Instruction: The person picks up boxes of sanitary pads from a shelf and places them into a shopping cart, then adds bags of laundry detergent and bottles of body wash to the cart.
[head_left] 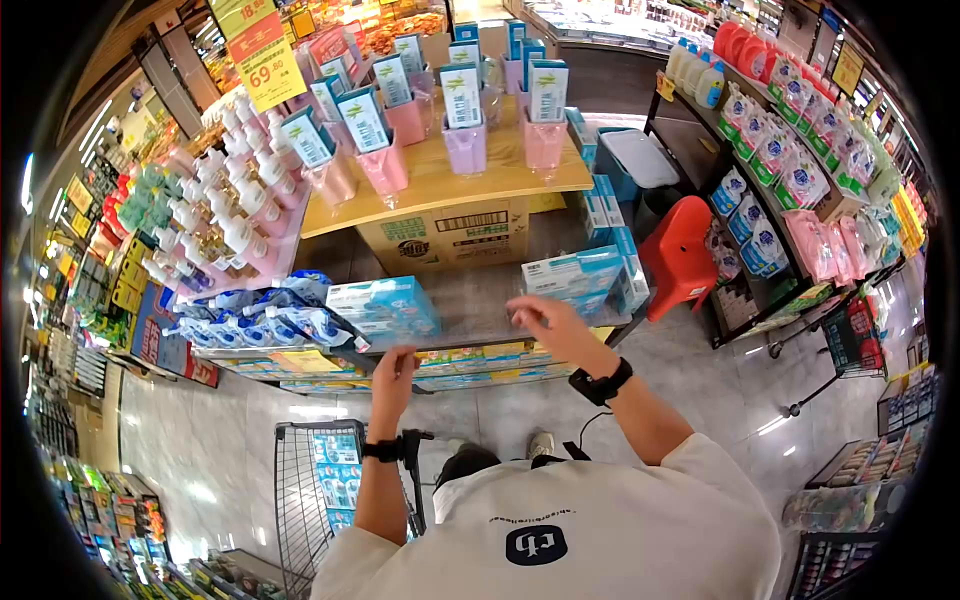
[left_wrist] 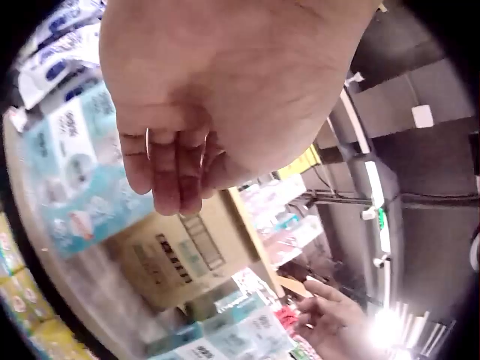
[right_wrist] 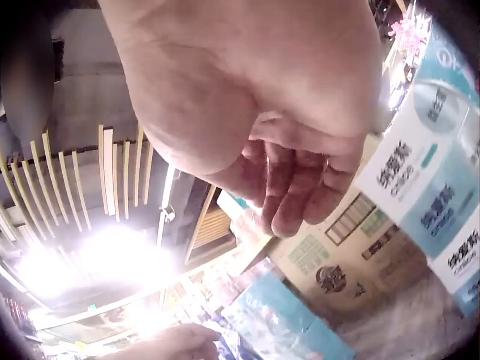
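Observation:
My left hand (head_left: 396, 368) hovers at the shelf's front edge with loosely bent fingers, holding nothing. Just beyond it lies a blue-and-white pack (head_left: 385, 305), which shows printed sides in the left wrist view. My right hand (head_left: 545, 322), also without anything in it, is held over the shelf with its fingers loosely bent. It is nearest to a second blue-and-white pack (head_left: 572, 275), whose printed panels stand beside the hand in the right wrist view. Bare lower shelf (head_left: 470, 300) shows between the two packs. Behind it stands a brown cardboard box (head_left: 445, 235).
A wooden upper shelf (head_left: 425, 195) carries cups with blue-and-white boxes. Blue pouches (head_left: 270, 315) lie left, below pump bottles (head_left: 240, 205). A red stool (head_left: 680, 255) stands right. Beside my left arm is a shopping cart (head_left: 290, 480) holding blue packs (head_left: 337, 465).

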